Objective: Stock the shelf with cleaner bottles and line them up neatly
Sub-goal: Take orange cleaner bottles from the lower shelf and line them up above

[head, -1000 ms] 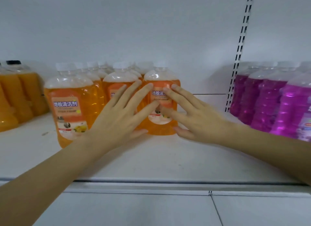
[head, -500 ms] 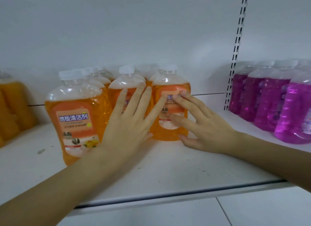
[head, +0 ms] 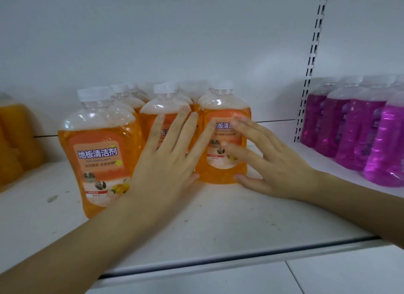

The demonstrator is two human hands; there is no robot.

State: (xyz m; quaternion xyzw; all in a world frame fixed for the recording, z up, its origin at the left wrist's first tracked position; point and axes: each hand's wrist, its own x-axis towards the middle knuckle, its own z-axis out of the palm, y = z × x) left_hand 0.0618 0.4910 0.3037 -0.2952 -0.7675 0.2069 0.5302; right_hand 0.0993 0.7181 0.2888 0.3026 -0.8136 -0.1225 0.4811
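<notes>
Several orange cleaner bottles with white caps stand in three rows on the white shelf (head: 218,226). The front left bottle (head: 98,153) stands nearer the shelf edge than the others. My left hand (head: 168,162) lies flat with straight fingers against the front of the middle bottle (head: 161,110), and its fingertips also reach the right bottle (head: 223,110). Beside it, my right hand (head: 269,162) presses straight fingers on the right bottle's label, thumb low near its base.
Purple cleaner bottles (head: 358,131) stand in rows on the shelf section to the right, past a slotted upright (head: 310,75). Darker orange bottles (head: 15,140) sit at the far left. Bare shelf surface lies in front of the bottles up to the front edge.
The view has shifted closer and a little left. Both hands stay flat on the middle and right front bottles, which appear pushed slightly back. The front left bottle has not moved.
</notes>
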